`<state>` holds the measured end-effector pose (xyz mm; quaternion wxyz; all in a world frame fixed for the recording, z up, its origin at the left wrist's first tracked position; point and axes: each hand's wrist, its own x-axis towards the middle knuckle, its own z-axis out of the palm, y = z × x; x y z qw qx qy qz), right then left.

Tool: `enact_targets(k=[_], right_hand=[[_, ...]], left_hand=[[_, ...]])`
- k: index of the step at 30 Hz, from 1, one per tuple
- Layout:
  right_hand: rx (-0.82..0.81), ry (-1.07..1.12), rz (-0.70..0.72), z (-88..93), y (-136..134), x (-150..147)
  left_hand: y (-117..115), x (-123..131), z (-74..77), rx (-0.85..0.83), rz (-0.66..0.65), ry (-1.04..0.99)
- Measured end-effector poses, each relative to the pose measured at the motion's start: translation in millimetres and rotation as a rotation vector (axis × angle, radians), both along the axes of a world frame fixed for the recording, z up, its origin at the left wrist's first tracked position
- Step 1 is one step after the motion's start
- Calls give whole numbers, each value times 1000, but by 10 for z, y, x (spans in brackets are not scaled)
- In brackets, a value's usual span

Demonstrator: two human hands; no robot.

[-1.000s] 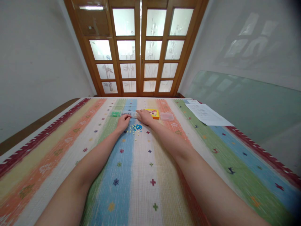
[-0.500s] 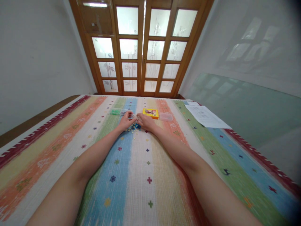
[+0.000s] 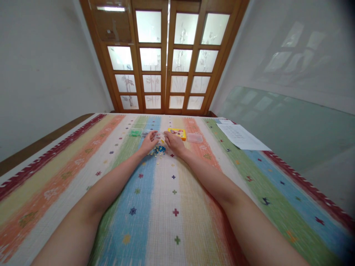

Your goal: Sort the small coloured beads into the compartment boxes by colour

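Both my arms reach far forward over a striped cloth (image 3: 166,207). My left hand (image 3: 149,140) and my right hand (image 3: 172,141) meet above a small heap of blue, yellow and white beads (image 3: 158,150). Between the fingertips is a small clear plastic box (image 3: 156,136), held from both sides with the fingers curled onto it. Behind the right hand lies a yellow box (image 3: 177,133). A green-filled clear box (image 3: 135,132) sits left of my left hand.
A clear lidded box (image 3: 195,137) lies right of the yellow one. A printed paper sheet (image 3: 240,136) rests at the cloth's far right, by a glass pane. Wooden glazed doors (image 3: 166,59) stand behind the table.
Both hands have drawn together and lifted slightly from the cloth, closing on the clear box over the beads. The view has shifted a little.
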<state>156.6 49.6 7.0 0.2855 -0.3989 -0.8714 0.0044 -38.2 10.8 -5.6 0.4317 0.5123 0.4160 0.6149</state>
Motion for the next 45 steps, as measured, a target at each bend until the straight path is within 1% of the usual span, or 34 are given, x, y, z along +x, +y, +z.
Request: enact_targets(k=[6,8,11,15,18,21,26,33,39,42,45], right_hand=[[33,110,-28,2,5,55],[60,142,-9,-14,14,65],[129,191,46,-56,32,80],[251,240,153,-115,41,87],[315,231,257,-150,34,73],[333,215,311,-170,29,60],[339,196,330,-172,39,71],[302,188,348,-151,21,92],[319,215,383,-134,-4,78],[305,237,342,-108,-10,66],[277,241,282,-81,-18,51]], left_hand=[[101,-58,-67,24,-11,-16],[137,-93,-97,65,14,37],[142,-151,-110,177,89,202],[47,-203,-46,275,206,470],[-39,-219,21,320,279,607],[-79,-225,60,327,318,671],[-92,-215,86,315,360,748],[-128,-188,140,406,440,810],[-107,-184,120,423,411,797],[-105,-154,124,435,356,754],[-97,-95,116,403,264,711]])
